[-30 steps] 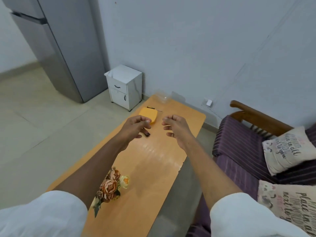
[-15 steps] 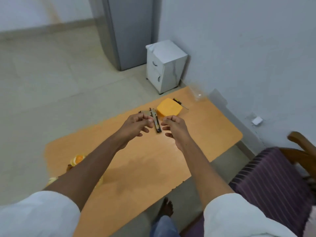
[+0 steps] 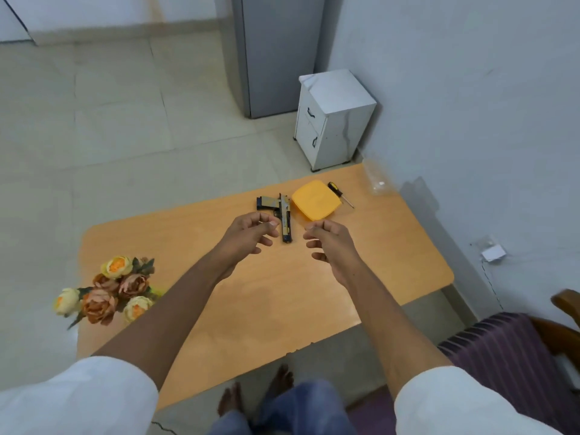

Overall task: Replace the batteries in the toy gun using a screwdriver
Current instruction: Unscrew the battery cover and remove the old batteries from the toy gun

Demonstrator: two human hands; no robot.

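A tan and black toy gun (image 3: 284,215) lies on the orange table (image 3: 282,296), its barrel pointing toward me. Right of it sits a yellow lidded box (image 3: 315,199), and beyond that lies a small screwdriver (image 3: 339,193) with a black and yellow handle. My left hand (image 3: 248,237) hovers just left of the gun's barrel, fingers loosely curled, holding nothing. My right hand (image 3: 332,246) hovers just right of the barrel, also loosely curled and empty. Neither hand touches the gun.
A bunch of artificial flowers (image 3: 106,293) stands at the table's left end. A clear plastic container (image 3: 376,178) sits at the far right corner. A white drawer cabinet (image 3: 332,117) and a grey fridge (image 3: 276,51) stand behind; a striped seat (image 3: 518,346) is at right.
The view has swung down and left, so the table now lies across it. The gun, earlier half hidden by my left hand, is in full sight, and my hands have drawn slightly apart.
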